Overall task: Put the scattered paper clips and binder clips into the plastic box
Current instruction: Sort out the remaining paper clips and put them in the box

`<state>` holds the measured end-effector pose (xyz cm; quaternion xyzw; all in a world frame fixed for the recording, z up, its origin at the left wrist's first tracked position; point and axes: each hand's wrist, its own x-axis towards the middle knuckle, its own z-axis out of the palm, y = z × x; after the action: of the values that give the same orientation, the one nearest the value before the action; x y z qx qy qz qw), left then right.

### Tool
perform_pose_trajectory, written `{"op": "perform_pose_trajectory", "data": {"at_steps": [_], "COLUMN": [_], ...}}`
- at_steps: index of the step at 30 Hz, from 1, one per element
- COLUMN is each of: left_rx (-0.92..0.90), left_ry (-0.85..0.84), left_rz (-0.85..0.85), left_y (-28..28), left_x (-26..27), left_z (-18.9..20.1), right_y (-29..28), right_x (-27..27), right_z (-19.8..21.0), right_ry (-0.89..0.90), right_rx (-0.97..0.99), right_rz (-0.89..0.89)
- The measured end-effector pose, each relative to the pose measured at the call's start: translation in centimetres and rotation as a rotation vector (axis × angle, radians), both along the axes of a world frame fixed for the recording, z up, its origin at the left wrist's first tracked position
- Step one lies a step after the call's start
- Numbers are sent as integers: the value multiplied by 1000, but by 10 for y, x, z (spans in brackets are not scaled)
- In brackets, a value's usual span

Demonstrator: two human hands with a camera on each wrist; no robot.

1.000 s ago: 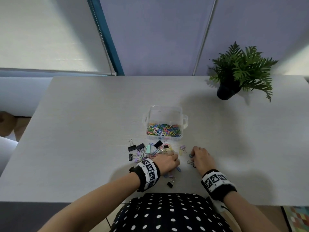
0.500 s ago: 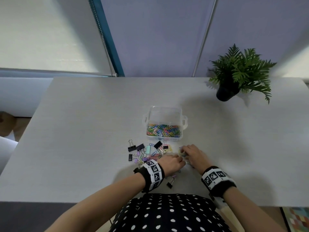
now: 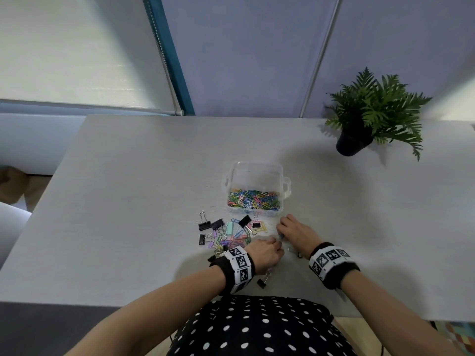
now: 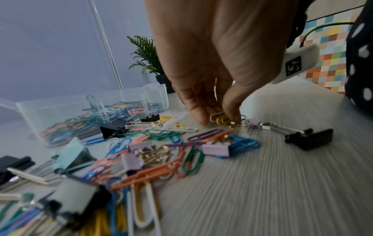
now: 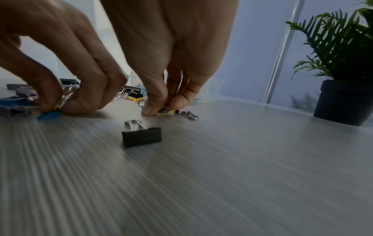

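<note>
On a pale grey surface (image 3: 128,201), centre frame: plastic box (image 3: 255,176) part-filled with paper clips (image 3: 253,199); loose binder clips (image 3: 218,223) scattered lower left of it. Just below, left hand (image 3: 266,254) and right hand (image 3: 295,231), each pinching small clips. Upper right, potted plant (image 3: 372,116).

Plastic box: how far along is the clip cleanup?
Done: the plastic box holds a layer of paper clips. In hand: the left hand pinches a few clips off the table; the right hand pinches another. Left: the mixed pile and stray black binder clips.
</note>
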<state>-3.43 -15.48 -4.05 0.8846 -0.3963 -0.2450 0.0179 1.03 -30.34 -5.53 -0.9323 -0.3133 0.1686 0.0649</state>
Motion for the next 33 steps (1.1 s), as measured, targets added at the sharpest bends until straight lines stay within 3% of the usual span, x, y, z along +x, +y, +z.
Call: {"op": "perform_pose_trajectory", "data": {"at_steps": [5, 7, 11, 17, 24, 28, 33], "left_rx": [11, -63, -335, -455, -363, -396, -327], "left_ry": [20, 78, 262, 143, 57, -54, -15], "left_rz": [20, 119, 496, 709, 750, 689, 516], "left_y": [2, 9, 33, 59, 65, 64, 47], "left_x": [0, 4, 29, 98, 126, 101, 49], "left_z": [1, 7, 27, 48, 45, 41, 16], "right_y": [-6, -9, -6, 26, 45, 22, 10], "right_x": [-2, 0, 5, 48, 68, 41, -3], "right_z": [-7, -5, 23, 50, 52, 51, 25], "right_ry": [-115, 21, 303, 272, 146, 12, 156], "right_rx": [9, 146, 540, 778, 556, 501, 63], "right_rz": [46, -75, -447, -599, -482, -578, -614]}}
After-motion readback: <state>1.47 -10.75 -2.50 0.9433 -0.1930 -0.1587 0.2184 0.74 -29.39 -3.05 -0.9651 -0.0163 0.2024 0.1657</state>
